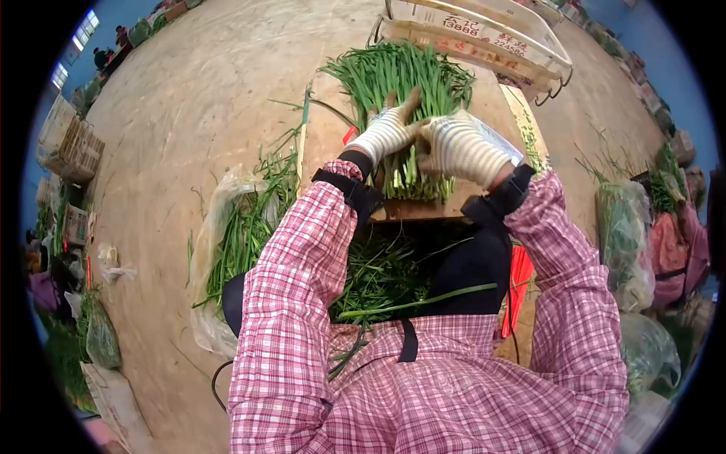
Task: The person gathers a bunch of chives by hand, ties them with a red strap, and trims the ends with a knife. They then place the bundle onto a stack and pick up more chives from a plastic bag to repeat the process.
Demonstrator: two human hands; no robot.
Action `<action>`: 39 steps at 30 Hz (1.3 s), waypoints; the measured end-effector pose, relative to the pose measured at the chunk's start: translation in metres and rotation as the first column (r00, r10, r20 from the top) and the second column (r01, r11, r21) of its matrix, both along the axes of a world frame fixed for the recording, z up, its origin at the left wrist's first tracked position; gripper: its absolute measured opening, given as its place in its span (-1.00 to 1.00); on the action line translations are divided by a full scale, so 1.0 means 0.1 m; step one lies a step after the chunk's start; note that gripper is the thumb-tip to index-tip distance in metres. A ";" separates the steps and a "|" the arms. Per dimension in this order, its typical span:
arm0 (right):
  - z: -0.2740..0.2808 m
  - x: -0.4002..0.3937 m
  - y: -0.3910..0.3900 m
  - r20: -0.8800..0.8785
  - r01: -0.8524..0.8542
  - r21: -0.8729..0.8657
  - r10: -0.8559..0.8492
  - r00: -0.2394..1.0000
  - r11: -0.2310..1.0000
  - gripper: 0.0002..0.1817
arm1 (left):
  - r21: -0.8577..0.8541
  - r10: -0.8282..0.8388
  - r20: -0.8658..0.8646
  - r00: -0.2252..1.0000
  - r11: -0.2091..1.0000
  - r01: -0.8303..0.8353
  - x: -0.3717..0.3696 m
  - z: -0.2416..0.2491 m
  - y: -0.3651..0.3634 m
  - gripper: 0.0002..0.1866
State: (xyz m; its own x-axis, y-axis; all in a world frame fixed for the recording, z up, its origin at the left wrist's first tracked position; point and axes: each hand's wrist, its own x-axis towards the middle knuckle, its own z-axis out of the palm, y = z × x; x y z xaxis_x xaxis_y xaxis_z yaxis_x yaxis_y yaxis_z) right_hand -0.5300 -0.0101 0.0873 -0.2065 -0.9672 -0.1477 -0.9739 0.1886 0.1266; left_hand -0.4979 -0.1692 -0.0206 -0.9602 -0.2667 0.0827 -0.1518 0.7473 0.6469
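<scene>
A thick bundle of garlic chives (408, 76) lies on a low wooden board, leaves pointing away from me and pale cut stems (416, 181) toward me. My left hand (386, 130), in a white knit glove with brownish fingertips, is closed over the left side of the bundle. From the right, my right hand (463, 147), gloved the same way, grips the stems, its fingers meeting those of the left near the middle. Something pale and flat (495, 140) shows beside the right hand, partly hidden by it. The fingertips under the stems are out of sight.
A white plastic crate (484, 34) stands beyond the board. Loose chives (242, 238) lie in clear plastic at the left, and more greens (386, 272) are in my lap. Red strips (518, 287) hang by my right leg. Bagged greens (624, 242) stand at the right.
</scene>
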 end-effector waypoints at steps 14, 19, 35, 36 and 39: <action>-0.24 -0.10 0.38 0.504 0.256 -0.504 0.040 0.863 0.825 -0.78 | 0.685 0.590 -0.269 0.761 0.673 -0.280 0.58 0.10 -0.35 -0.75; -0.28 -0.23 0.05 0.234 0.065 -0.384 0.029 0.972 0.921 -0.76 | 0.811 0.536 -0.041 0.843 0.511 -0.285 0.86 0.27 0.09 -0.77; 0.27 0.20 0.71 0.637 0.551 -0.645 0.771 0.005 0.529 -0.78 | 0.518 0.400 -0.167 0.901 0.813 -0.266 0.75 0.05 0.29 -0.45; 0.28 0.15 0.78 0.571 0.510 -0.619 0.788 -0.230 0.597 -0.76 | 0.541 0.398 -0.133 0.908 0.796 -0.270 0.77 0.07 0.29 -0.49; 0.28 0.13 0.86 0.581 0.540 -0.646 0.806 -0.111 0.540 -0.79 | 0.602 0.404 -0.152 0.902 0.762 -0.240 0.77 -0.01 0.24 -0.56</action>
State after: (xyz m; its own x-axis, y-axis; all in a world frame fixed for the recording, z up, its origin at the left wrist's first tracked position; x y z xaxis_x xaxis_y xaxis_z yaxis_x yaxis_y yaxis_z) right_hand -0.5170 0.0757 0.1148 -0.3760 -0.7242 0.5781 0.1045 -0.6530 -0.7501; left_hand -0.4211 -0.1456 -0.0215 -0.7722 -0.6333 0.0501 -0.0844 0.1804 0.9800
